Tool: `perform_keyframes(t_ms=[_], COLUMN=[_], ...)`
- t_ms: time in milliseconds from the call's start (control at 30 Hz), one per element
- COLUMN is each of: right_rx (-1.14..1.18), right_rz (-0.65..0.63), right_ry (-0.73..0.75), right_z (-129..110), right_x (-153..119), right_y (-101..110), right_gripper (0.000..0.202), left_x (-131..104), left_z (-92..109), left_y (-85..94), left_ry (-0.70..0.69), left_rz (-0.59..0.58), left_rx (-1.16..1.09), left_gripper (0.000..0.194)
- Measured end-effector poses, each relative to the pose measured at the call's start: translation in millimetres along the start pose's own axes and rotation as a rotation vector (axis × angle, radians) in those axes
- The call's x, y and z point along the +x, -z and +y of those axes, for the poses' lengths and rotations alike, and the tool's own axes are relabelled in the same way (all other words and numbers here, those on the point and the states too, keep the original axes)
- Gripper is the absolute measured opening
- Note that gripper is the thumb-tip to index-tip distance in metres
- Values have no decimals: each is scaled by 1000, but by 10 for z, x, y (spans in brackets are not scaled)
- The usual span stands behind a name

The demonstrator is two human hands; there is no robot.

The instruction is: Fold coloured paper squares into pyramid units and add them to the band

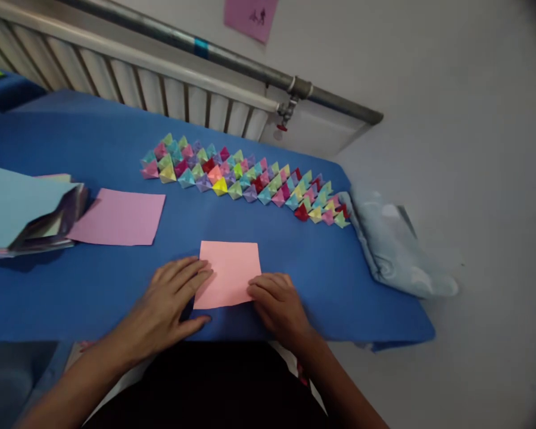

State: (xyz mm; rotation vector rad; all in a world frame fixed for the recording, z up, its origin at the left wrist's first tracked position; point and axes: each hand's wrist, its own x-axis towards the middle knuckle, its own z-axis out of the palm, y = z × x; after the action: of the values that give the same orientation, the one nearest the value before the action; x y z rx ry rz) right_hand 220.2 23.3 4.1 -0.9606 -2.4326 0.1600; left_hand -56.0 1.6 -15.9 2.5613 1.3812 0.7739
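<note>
A pink square sheet of paper lies flat on the blue table near its front edge. The stretched fingertips of my left hand rest on the sheet's left edge, with the thumb apart and lower down. At the lower right edge, my right hand has its fingers bent together on the paper; its thumb is hidden. Left of the pink sheet lies a mauve sheet of paper, touching a stack of coloured paper with a light blue sheet on top.
Rows of small folded paper pieces in many colours stand along the back of the blue table. A folded pale blue cloth lies at the right end. Behind the table are a white radiator and a metal pipe.
</note>
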Motion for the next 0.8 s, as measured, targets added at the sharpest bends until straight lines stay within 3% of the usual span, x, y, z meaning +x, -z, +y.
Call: perform_keyframes(t_ms=[100, 267, 433, 667, 800], right_rx=[68, 153, 162, 250, 289], right_rz=[-22, -59, -81, -67, -39], right_ry=[1, -4, -69, -85, -104], right_z=[-10, 43, 161, 210, 207], right_x=[-101, -153, -132, -141, -140], right_y=[44, 93, 25, 21, 24], right_gripper=[18, 23, 39, 23, 24], left_x=[97, 58, 25, 42, 75], left_z=[77, 83, 151, 139, 143], left_y=[-135, -100, -48, -48, -25], left_ry=[0, -6, 36, 44, 104], left_rz=[-72, -75, -104, 5, 13], left_rx=[-24, 1, 9, 17, -13], left_gripper=[52, 30, 28, 24, 21])
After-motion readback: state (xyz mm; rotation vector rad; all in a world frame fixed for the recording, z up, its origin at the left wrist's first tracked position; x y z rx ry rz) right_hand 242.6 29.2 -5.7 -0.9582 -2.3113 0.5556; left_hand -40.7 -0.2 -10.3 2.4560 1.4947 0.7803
